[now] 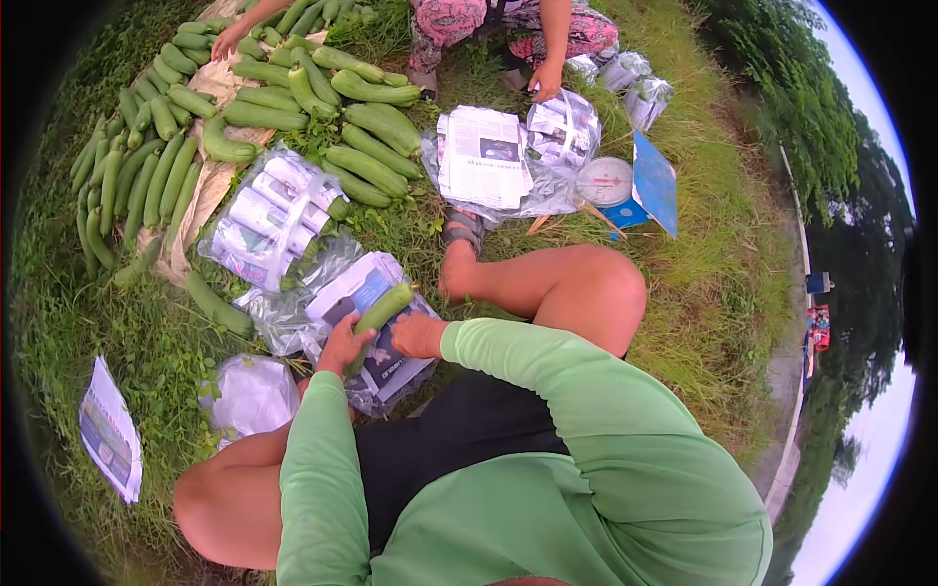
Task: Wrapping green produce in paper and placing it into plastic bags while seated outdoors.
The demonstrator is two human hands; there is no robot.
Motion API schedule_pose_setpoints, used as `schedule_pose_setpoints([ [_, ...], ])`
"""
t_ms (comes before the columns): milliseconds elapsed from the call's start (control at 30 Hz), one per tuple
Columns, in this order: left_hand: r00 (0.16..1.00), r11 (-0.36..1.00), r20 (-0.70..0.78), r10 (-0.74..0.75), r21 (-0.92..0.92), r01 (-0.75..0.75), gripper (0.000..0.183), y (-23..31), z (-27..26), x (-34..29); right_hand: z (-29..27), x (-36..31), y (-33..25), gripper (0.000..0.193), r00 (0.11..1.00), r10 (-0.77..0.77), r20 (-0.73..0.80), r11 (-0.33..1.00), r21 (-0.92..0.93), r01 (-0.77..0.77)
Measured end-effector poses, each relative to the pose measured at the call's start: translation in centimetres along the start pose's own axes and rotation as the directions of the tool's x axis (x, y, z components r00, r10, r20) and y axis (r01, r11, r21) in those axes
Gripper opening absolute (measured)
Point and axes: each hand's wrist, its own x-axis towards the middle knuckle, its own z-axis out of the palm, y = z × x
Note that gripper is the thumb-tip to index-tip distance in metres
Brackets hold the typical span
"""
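A green luffa gourd (384, 308) lies slantwise over a stack of newspaper (352, 285) in front of me. My left hand (342, 344) is closed around the gourd's near part. On the right side of the stack, close beside the gourd, my right hand (417, 335) has its fingers curled; whether they pinch a sheet is hidden. Clear plastic (278, 317) spreads under and around the stack. Just beyond it, a clear plastic bag (269, 217) holds several newspaper-wrapped rolls with green ends showing.
Many loose gourds (264, 115) lie on a tan cloth (217, 88) and grass at far left. Opposite, a person (454, 20) reaches toward the gourds and a wrapped bundle (564, 127). A blue scale (604, 182), another newspaper stack (482, 156) and loose newspaper (110, 430) lie around.
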Motion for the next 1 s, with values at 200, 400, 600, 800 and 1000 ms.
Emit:
schedule_pose_setpoints([
  [200,0.997,0.995,0.081,0.0,0.097,-0.008,0.062,3.7,-0.1,1.4,-0.2,-1.4,3.6,0.018,0.999,0.049,-0.017,0.998,-0.024,-0.05],
  [400,0.99,0.999,0.137,-0.04,0.035,0.036,0.061,2.0,-1.0,1.1,-2.5,0.9,3.9,0.019,0.977,0.069,0.204,0.966,0.232,-0.117],
  [600,0.978,0.999,0.206,0.034,-0.015,-0.031,0.053,2.5,1.0,2.0,-2.8,0.8,4.3,0.018,0.967,0.197,0.164,0.947,0.225,-0.231],
  [800,0.96,0.997,0.27,-0.076,-0.013,0.082,0.043,0.0,2.1,3.0,-3.3,2.5,5.1,0.018,0.973,0.21,0.098,0.957,0.182,-0.225],
  [1000,0.98,0.993,0.183,-0.081,0.095,0.065,0.05,2.6,2.4,3.7,-1.2,3.3,6.5,0.02,0.921,0.335,0.198,0.916,0.161,-0.367],
])
